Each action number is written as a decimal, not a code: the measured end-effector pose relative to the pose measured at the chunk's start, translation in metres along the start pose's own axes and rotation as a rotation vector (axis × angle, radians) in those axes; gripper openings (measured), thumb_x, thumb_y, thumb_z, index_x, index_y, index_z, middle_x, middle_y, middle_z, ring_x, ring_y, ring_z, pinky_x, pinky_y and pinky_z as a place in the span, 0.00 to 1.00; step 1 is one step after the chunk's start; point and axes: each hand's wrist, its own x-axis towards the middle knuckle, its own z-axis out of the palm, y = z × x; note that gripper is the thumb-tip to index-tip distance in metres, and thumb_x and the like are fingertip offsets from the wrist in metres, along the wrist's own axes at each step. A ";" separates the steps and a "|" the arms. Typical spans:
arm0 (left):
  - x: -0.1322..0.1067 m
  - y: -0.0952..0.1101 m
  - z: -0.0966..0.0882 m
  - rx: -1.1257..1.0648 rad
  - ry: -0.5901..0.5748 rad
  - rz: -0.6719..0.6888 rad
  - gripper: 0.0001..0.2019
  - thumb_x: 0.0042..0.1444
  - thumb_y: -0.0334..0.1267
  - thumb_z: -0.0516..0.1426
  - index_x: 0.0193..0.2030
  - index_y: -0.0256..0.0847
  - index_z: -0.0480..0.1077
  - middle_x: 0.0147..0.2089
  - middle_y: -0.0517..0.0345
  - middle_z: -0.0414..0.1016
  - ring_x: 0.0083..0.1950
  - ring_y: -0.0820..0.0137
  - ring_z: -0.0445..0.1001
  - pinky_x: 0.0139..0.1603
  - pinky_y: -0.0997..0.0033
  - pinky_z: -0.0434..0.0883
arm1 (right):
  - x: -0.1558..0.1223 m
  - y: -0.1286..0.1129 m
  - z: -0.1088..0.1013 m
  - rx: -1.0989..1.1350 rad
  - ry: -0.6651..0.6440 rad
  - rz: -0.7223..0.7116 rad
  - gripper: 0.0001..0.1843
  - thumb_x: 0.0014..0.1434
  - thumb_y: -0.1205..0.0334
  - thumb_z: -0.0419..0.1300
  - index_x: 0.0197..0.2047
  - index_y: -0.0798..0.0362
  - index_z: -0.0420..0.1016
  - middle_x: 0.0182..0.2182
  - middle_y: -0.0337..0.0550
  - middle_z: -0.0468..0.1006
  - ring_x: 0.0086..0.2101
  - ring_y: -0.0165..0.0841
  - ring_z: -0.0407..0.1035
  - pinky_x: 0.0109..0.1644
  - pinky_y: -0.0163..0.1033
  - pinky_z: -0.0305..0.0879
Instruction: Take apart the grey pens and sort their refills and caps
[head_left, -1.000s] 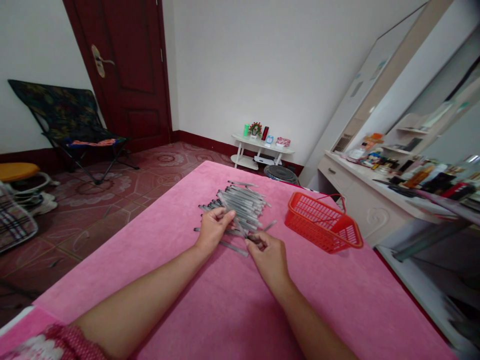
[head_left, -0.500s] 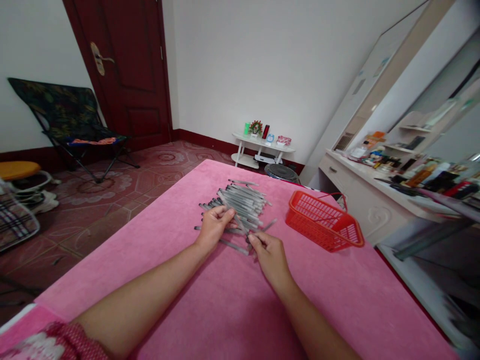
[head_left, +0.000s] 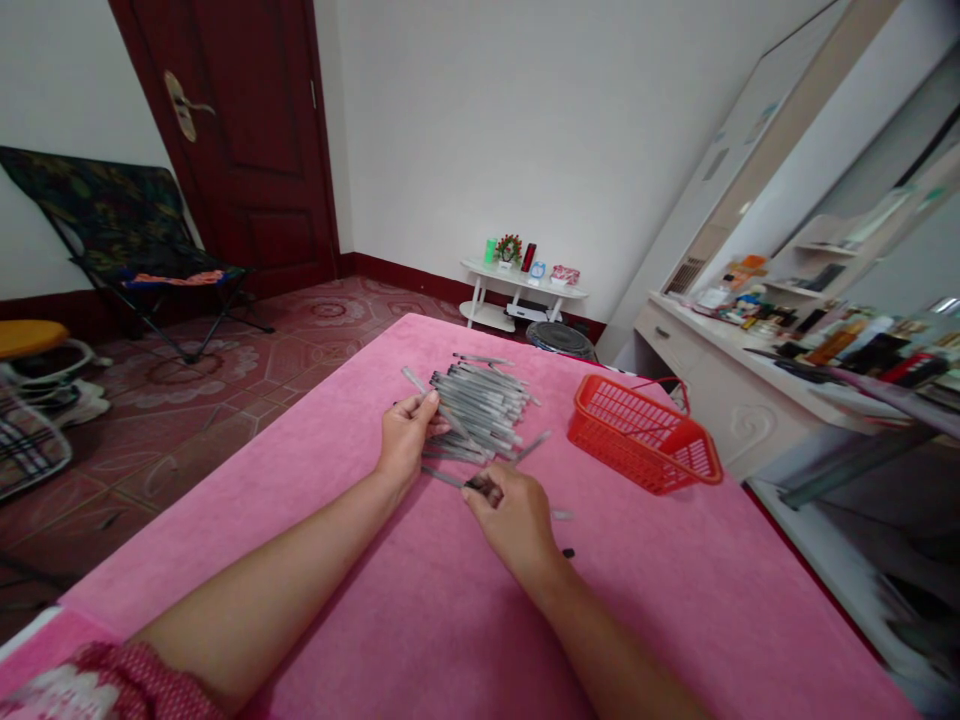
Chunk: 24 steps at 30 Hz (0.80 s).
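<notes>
My left hand [head_left: 406, 435] is closed around a grey translucent pen [head_left: 412, 380], whose pale end sticks out up and to the left past the fingers. A pile of similar slim pens [head_left: 484, 400], many with dark ends, lies just beyond and right of it. My right hand [head_left: 514, 500] is pinched low over the cloth with a small dark piece [head_left: 472, 485], like a pen part, at its fingertips. A single pen [head_left: 441, 477] lies with its right end at those fingertips. Another pen [head_left: 532, 447] rests apart, right of the pile.
A red plastic basket [head_left: 645, 440] with a handle stands right of the pile on the pink cloth [head_left: 375, 620]. Near my right wrist lie a small black piece [head_left: 568, 553] and a clear piece [head_left: 562, 515]. A dresser [head_left: 712, 350] stands at the right.
My hands have moved apart: the left went up and left with the pen, the right went down and left. Small black and clear pieces now show beside my right wrist.
</notes>
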 end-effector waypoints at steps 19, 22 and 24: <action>0.010 -0.005 -0.008 -0.067 0.032 -0.015 0.20 0.41 0.50 0.63 0.30 0.32 0.70 0.25 0.60 0.71 0.24 0.79 0.69 0.25 0.81 0.72 | 0.029 0.053 -0.088 -0.467 -0.478 0.143 0.04 0.47 0.67 0.60 0.30 0.54 0.75 0.29 0.43 0.77 0.30 0.31 0.68 0.31 0.33 0.53; 0.011 -0.006 -0.009 -0.064 0.031 -0.016 0.20 0.41 0.51 0.63 0.29 0.33 0.70 0.26 0.60 0.72 0.24 0.79 0.70 0.26 0.80 0.73 | 0.028 0.052 -0.075 -0.394 -0.370 0.100 0.09 0.50 0.64 0.59 0.37 0.53 0.74 0.33 0.44 0.77 0.32 0.32 0.69 0.33 0.34 0.55; 0.011 -0.006 -0.009 -0.063 0.029 -0.019 0.20 0.41 0.51 0.63 0.29 0.33 0.70 0.26 0.60 0.72 0.24 0.79 0.70 0.26 0.80 0.73 | 0.027 0.052 -0.068 -0.409 -0.350 0.073 0.10 0.50 0.65 0.59 0.38 0.53 0.74 0.33 0.45 0.76 0.33 0.32 0.68 0.34 0.34 0.55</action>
